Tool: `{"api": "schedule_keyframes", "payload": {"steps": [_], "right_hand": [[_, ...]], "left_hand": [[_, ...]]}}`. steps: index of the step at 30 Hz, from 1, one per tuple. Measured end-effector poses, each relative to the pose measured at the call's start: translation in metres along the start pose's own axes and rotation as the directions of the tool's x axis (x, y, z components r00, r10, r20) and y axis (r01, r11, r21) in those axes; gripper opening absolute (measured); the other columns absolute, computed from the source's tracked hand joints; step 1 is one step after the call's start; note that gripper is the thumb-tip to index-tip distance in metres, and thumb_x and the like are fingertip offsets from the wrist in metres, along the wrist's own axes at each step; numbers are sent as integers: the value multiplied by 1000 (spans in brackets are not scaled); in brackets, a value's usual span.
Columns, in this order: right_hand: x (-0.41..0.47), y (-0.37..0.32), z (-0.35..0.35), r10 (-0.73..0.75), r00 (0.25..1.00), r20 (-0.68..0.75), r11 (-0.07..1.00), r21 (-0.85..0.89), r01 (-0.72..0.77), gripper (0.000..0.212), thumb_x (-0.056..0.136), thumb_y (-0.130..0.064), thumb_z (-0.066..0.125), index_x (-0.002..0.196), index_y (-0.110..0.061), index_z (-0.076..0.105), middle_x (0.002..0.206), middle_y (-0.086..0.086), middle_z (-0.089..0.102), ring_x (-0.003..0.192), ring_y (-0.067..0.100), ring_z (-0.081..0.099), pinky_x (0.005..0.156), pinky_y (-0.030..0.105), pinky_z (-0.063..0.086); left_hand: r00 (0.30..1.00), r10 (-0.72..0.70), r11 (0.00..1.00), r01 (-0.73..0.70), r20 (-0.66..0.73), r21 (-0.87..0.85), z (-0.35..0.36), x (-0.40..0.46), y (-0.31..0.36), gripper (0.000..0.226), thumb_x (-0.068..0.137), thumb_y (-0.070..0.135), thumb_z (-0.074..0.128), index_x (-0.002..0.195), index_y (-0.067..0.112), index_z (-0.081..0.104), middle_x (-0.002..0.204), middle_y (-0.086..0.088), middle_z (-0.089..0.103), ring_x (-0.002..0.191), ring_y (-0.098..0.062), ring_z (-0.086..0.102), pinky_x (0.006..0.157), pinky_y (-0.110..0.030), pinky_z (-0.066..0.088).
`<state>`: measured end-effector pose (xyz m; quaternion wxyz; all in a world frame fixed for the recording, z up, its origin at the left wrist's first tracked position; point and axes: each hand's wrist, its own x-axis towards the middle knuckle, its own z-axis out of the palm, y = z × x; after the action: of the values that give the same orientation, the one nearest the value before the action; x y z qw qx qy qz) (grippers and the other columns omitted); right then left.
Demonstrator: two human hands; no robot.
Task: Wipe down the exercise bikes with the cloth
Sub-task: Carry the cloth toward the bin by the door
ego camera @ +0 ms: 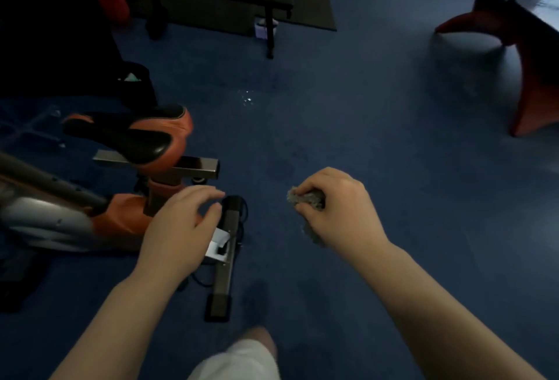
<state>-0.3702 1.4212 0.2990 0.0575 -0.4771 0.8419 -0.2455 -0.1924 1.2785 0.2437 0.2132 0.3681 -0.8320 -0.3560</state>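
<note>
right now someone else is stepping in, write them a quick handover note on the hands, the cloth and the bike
Right hand: grips the crumpled grey cloth, held in the air above the blue floor, off the bike.
Left hand: holds nothing, fingers loosely curled, hovering over the rear of the orange and silver exercise bike, near its dark base bar.
Black and orange saddle: just ahead of the left hand.
Done: cannot tell what has been wiped.
Left: bring the cloth onto the bike and wipe it.

Single head-mounted wide-angle view, aimed forward and steeply down at the floor (363,122); both forearms were framed close at the bottom edge.
</note>
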Motion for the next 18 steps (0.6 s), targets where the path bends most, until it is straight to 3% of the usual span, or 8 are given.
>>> {"api": "schedule_keyframes", "payload": {"steps": [6, 14, 18], "right_hand": [[62, 49, -4, -39, 999, 31, 999, 36, 38, 11, 75, -17, 75, 82, -23, 69, 84, -16, 56, 85, 5, 54, 72, 9, 36], [199, 100, -11, -97, 991, 94, 993, 75, 90, 13, 75, -15, 76, 80, -25, 68, 82, -19, 55, 84, 2, 53, 69, 4, 35], [277, 111, -17, -152, 984, 88, 985, 93, 144, 14, 75, -14, 75, 79, -26, 67, 78, -23, 51, 82, 0, 52, 67, 3, 34]], "left_hand": [[999, -21, 996, 24, -42, 81, 36, 59, 18, 24, 89, 26, 53, 110, 27, 64, 114, 19, 53, 110, 0, 47, 90, -23, 36], [991, -117, 987, 124, -70, 106, 77, 180, 31, 25, 90, 29, 52, 113, 28, 62, 122, 15, 56, 116, -7, 49, 93, -23, 36], [990, -79, 987, 95, -118, 130, 74, 253, 50, 26, 92, 31, 50, 114, 28, 61, 118, 20, 52, 112, -3, 47, 90, -21, 34]]}}
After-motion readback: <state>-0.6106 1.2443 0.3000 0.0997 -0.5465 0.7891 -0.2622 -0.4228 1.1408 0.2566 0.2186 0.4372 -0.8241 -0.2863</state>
